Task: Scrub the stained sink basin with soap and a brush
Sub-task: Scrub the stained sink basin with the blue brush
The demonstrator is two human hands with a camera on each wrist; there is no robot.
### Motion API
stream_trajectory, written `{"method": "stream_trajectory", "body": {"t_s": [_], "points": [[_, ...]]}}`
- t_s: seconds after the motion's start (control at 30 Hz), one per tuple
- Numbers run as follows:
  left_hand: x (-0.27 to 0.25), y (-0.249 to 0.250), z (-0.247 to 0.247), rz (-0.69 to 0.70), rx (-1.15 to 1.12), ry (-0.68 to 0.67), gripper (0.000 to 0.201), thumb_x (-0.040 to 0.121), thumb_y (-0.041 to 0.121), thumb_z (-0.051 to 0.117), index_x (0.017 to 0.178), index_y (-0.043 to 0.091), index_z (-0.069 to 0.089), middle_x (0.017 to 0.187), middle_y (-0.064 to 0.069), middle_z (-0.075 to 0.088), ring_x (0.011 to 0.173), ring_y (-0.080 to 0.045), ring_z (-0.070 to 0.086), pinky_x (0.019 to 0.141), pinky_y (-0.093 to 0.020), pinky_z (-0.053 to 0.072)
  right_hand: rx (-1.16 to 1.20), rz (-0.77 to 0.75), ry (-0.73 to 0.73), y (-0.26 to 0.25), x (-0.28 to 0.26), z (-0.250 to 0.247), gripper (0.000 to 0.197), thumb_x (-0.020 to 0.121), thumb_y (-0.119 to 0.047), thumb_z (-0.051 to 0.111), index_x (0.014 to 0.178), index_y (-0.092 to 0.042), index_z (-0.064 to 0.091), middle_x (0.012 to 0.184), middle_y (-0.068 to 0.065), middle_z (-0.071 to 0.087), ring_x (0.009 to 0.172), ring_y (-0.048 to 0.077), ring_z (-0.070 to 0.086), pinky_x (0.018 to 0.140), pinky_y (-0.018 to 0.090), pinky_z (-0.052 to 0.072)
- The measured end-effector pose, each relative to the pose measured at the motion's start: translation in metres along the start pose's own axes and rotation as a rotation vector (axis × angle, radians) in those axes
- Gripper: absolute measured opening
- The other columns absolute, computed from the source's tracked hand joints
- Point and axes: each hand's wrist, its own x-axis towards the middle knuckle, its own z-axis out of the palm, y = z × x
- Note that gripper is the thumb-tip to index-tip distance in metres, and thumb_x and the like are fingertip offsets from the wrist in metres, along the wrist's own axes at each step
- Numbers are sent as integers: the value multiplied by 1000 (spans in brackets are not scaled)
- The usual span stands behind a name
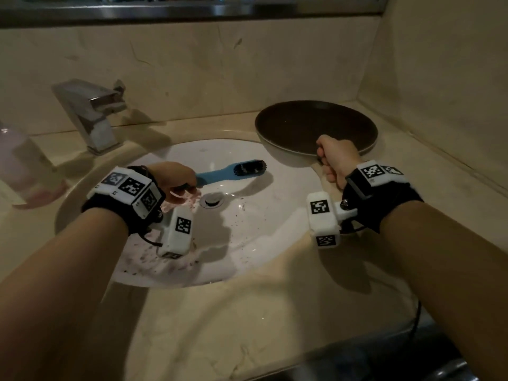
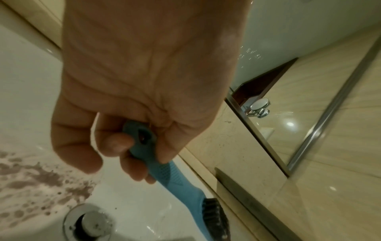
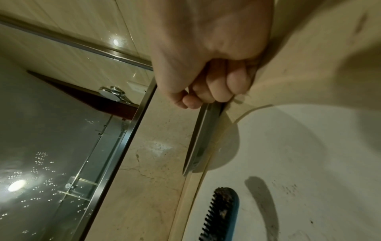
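Observation:
The white sink basin [image 1: 247, 229] carries reddish-brown stains [image 1: 143, 257] on its near left wall and beside the drain [image 1: 211, 200]. A blue brush [image 1: 220, 176] with black bristles [image 1: 248, 168] is held above the basin. My left hand [image 1: 176, 182] grips its handle end [image 2: 142, 138], bristle head pointing right over the far wall. My right hand [image 1: 334, 160] pinches the near rim of a dark brown plate [image 1: 316, 127] that lies on the counter at the basin's right edge. The plate's thin edge [image 3: 198, 143] runs out from the fingers [image 3: 218, 88] in the right wrist view.
A chrome faucet [image 1: 90, 114] stands at the back left. A clear bottle with pinkish base [image 1: 24, 166] sits on the far left of the beige marble counter [image 1: 247, 325]. A mirror with a metal frame [image 1: 192, 9] runs along the back wall. A side wall closes the right.

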Motion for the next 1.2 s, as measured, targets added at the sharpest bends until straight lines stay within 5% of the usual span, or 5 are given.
{"method": "stream_trajectory", "body": {"t_s": [0.17, 0.5, 0.7, 1.07, 1.2], "points": [[23, -4, 12, -18, 15, 49, 31, 98, 30, 39, 88, 6, 55, 65, -4, 50, 50, -16, 31, 53, -20, 29, -35, -13, 56, 0, 5, 3, 28, 83, -23, 49, 55, -16, 46, 49, -3, 39, 42, 15, 32, 44, 26, 23], [47, -7, 39, 205, 316, 269, 28, 96, 9, 37, 102, 6, 64, 100, -19, 62, 73, -28, 50, 57, -23, 38, -53, -25, 76, 3, 10, 5, 27, 83, -28, 50, 59, -17, 47, 53, -3, 43, 46, 16, 35, 46, 27, 26], [34, 4, 49, 105, 629, 74, 31, 99, 24, 32, 97, 1, 52, 97, -19, 51, 66, -22, 43, 56, -27, 31, -60, -46, 52, 3, 8, 3, 29, 80, -30, 52, 55, -17, 48, 52, -3, 44, 45, 18, 36, 45, 28, 26], [60, -3, 40, 115, 1223, 41, 34, 102, 20, 27, 122, 4, 50, 120, -14, 58, 108, -26, 56, 100, -33, 39, -77, -60, 42, 5, 10, 2, 27, 81, -25, 51, 56, -15, 47, 51, -2, 43, 43, 16, 36, 44, 27, 27], [120, -36, 10, 91, 1239, 209, 23, 91, 28, 44, 104, 16, 58, 100, -12, 65, 87, -29, 62, 79, -35, 53, -79, -55, 25, 3, 9, 2, 25, 82, -23, 50, 59, -14, 47, 51, -2, 42, 44, 16, 35, 45, 26, 27]]}}
